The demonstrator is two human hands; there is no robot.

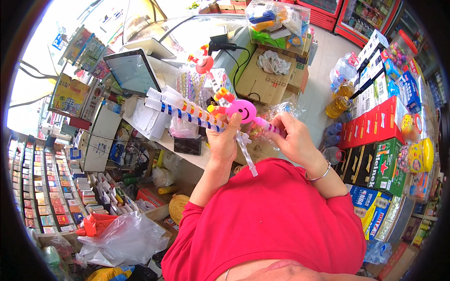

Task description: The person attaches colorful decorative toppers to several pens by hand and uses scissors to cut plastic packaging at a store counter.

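My left hand (222, 141) is closed round a bundle of white plastic tubes with spiral stripes, some blue (185, 115), some orange. Against its thumb sits a round pink smiley-face toy (243, 111) with yellow and orange parts. From that toy a pink striped stick (264, 123) runs to my right hand (293, 136), whose fingers pinch its end. Beyond them a red-orange smiley toy (204, 64) stands on a black-and-white striped stick. A pale twisted tube (246, 154) hangs below my left hand. Crumpled clear wrapping (281, 110) lies behind my right hand.
A dark phone (187, 146) lies on the counter, with a monitor (133, 71) farther left. An opened cardboard box (262, 79) stands ahead, beside a clear bin of colourful items (279, 23). Stacked drink cartons (370, 124) line the right. Plastic bags (124, 239) sit at lower left.
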